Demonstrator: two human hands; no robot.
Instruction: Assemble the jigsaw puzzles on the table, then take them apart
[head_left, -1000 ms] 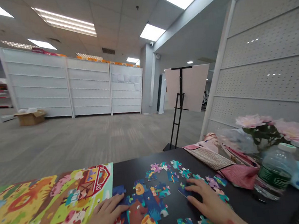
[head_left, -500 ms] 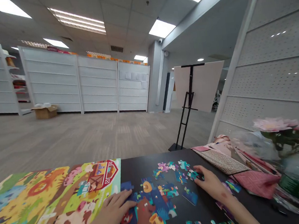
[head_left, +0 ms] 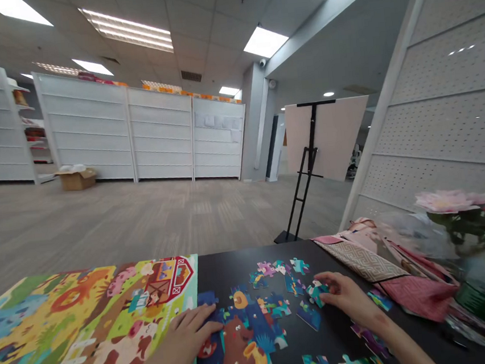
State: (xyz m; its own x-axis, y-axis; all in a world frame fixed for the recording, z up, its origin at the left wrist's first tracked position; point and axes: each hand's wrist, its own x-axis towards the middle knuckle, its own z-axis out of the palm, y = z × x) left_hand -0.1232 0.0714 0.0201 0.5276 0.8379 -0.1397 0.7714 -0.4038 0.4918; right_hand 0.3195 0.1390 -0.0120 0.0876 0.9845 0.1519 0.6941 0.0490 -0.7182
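Note:
My right hand [head_left: 348,296] pinches a teal puzzle piece [head_left: 317,294] between thumb and fingers, just over the black table. My left hand [head_left: 193,338] lies open with spread fingers across the edge of the farm picture board [head_left: 111,332] and the left side of a partly joined puzzle [head_left: 241,348]. That puzzle shows a brown bear with a yellow pot on a dark blue ground. Loose pieces lie around it: a dark blue piece [head_left: 309,316], a purple piece [head_left: 265,268], another teal piece [head_left: 299,266] and several more. My right forearm partly covers some pieces.
On the right of the black table [head_left: 224,264] lies a pink patterned fabric bag [head_left: 374,261]. Beside it stand a clear bottle with a green label [head_left: 481,302] and pink flowers [head_left: 445,201]. An easel [head_left: 306,181] stands beyond the table.
My right hand has drawn slightly right, and the teal piece in its fingers has turned and come up a little. My left hand stays in place. The view has shifted slightly.

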